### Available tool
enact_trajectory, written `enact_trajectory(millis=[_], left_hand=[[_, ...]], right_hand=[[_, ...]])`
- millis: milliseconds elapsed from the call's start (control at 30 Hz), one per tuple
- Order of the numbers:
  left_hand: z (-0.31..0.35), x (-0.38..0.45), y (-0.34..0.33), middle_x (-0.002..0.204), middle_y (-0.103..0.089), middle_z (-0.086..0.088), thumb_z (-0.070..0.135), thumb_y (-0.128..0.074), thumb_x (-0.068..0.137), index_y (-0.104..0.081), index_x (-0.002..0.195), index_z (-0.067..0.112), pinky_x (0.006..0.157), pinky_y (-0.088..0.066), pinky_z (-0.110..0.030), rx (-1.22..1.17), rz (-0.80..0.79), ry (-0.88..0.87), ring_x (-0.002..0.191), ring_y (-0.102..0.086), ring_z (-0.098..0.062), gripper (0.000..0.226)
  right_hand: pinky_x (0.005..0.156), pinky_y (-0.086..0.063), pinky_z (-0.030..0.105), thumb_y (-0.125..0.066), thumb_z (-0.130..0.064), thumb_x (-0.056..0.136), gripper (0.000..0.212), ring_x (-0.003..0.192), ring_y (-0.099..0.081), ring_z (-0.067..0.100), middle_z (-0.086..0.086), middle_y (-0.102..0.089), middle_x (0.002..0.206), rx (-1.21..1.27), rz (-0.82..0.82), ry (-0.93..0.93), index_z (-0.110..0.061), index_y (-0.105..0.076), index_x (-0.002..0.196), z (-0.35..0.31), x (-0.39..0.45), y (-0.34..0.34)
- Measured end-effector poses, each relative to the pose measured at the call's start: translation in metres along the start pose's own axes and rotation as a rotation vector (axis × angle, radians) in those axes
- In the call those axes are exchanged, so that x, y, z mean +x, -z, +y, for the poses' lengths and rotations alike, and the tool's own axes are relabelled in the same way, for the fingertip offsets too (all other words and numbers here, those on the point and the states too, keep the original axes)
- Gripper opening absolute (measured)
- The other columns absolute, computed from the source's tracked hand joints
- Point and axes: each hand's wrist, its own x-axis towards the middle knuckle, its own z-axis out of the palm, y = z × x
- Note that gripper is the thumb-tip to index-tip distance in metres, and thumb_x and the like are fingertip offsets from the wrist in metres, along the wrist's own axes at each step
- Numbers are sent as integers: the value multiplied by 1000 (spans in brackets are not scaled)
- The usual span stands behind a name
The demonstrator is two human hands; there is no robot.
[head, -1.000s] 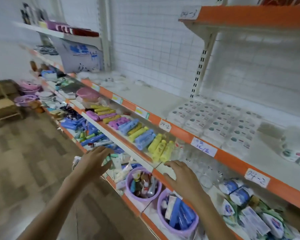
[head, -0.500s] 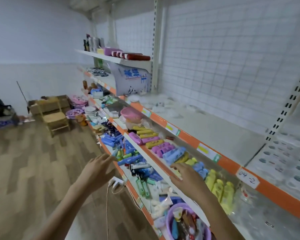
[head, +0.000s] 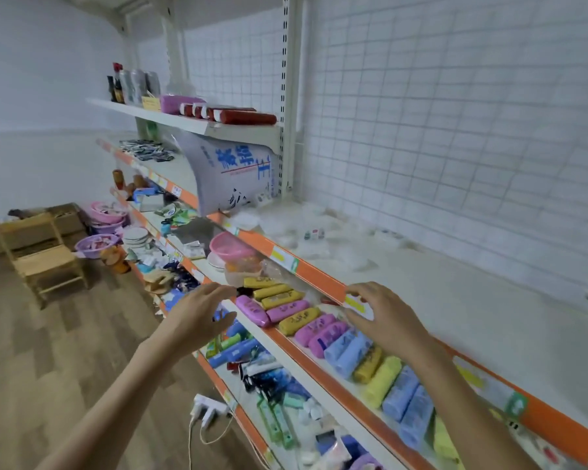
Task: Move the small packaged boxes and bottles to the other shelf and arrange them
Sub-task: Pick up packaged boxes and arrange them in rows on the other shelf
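Orange-edged shelf, two empty hands, left, right

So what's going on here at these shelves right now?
A person stands at orange-edged store shelving, both hands out and holding nothing. The left hand hovers open beside a row of yellow, purple and blue soft packs. The right hand hovers open at the orange edge of the wide white shelf. Nothing has been picked up yet.
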Motion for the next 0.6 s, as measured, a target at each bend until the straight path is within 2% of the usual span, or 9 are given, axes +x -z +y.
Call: enact_trajectory(millis=[167, 267, 333, 467, 533, 600], left_hand=[[-30, 102, -8, 129, -53, -1, 29, -58, 88, -49, 129, 20, 90, -40, -25, 52, 46, -95, 115, -51, -17, 43], [-51, 168, -17, 133, -49, -1, 41, -58, 85, -42, 135, 21, 96, -38, -29, 120, 24, -142, 119, -49, -18, 56], [-65, 210, -25, 138, -43, 0, 49, -58, 82, -34, 140, 22, 98, -35, -31, 208, -22, -177, 123, -45, -17, 68], [-89, 280, -39, 150, -24, 2, 35, -62, 83, -14, 147, 25, 105, -32, -32, 383, -165, -241, 134, -31, -17, 80], [-99, 308, -45, 153, -17, 3, 29, -62, 82, -9, 147, 28, 109, -28, -32, 432, -240, -288, 137, -24, -15, 84], [-105, 330, -51, 154, -11, 4, 26, -63, 79, -7, 146, 32, 112, -25, -32, 428, -350, -342, 139, -18, -15, 88]], right_hand=[[87, -38, 24, -55, -33, 90, 38, 113, -48, 11, -8, -51, 126, -37, 34, 41, -24, -50, 127, 23, 98, -5], [98, -37, 29, -53, -33, 91, 50, 124, -39, 16, -3, -42, 137, -61, -54, 52, -22, -39, 137, 40, 162, -22], [107, -31, 33, -52, -32, 91, 59, 133, -28, 19, -2, -30, 147, -93, -140, 61, -23, -27, 144, 50, 202, -38], [109, -26, 40, -43, -23, 94, 60, 139, -13, 24, -1, -13, 154, -123, -155, -10, -28, -16, 147, 67, 262, -64], [108, -30, 40, -45, -22, 92, 61, 138, -15, 26, 0, -12, 153, -61, -153, -77, -29, -18, 146, 76, 283, -73], [106, -34, 38, -53, -24, 90, 58, 135, -24, 23, 1, -22, 149, 29, -183, -109, -28, -29, 143, 86, 301, -79]])
